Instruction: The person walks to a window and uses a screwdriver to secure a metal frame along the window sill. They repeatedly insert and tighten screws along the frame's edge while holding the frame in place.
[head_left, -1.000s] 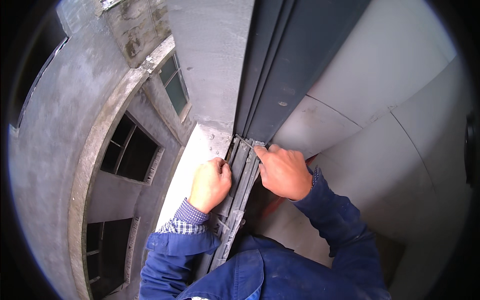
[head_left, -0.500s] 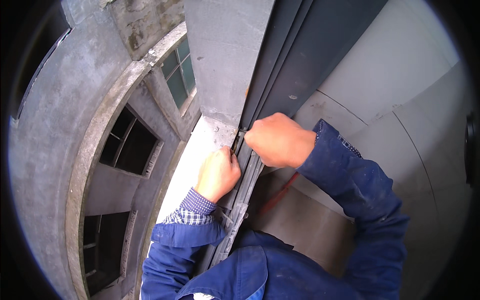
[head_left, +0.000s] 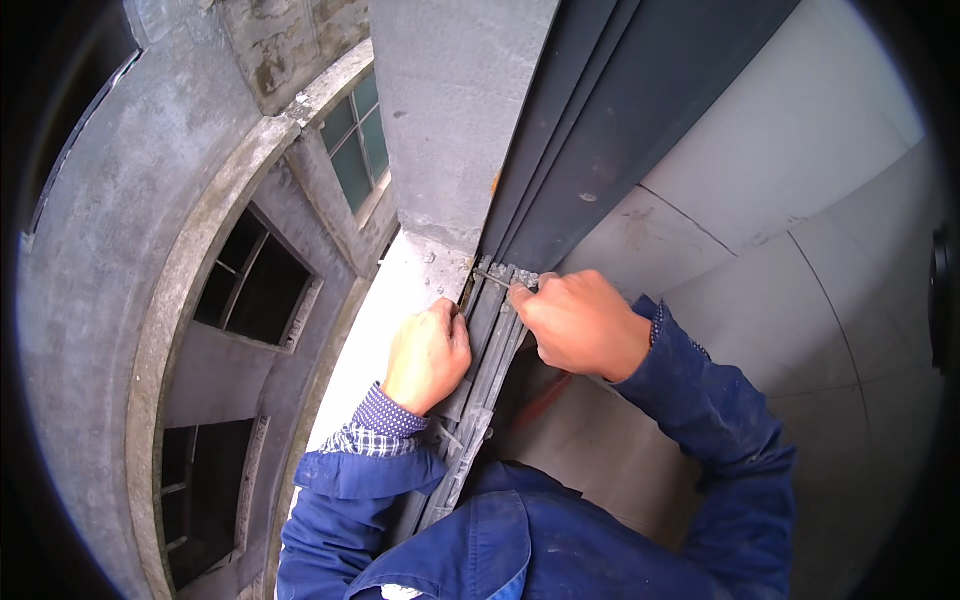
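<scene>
My right hand [head_left: 582, 325] is closed on a thin metal rod [head_left: 495, 275], whose far end reaches across the grey metal track [head_left: 478, 385] at the foot of a dark grey frame post [head_left: 610, 120]. Grey crumbs and grit lie in the track's top end. Just below and left of that end, my left hand [head_left: 428, 357] is curled with its fingertips at the track's left edge, beside a white ledge [head_left: 345, 385]; what its fingers hold is hidden.
A pale concrete column [head_left: 455, 110] adjoins the dark post. At left, a curved concrete facade [head_left: 110, 300] with windows lies outside and below. At right are grey tiles [head_left: 760, 290], with a red object [head_left: 545, 398] low beside the track.
My right hand turned over toward the track half a second ago and has since drawn back rightward, uncovering the rod. My left hand stays by the track's edge. The view has shifted slightly.
</scene>
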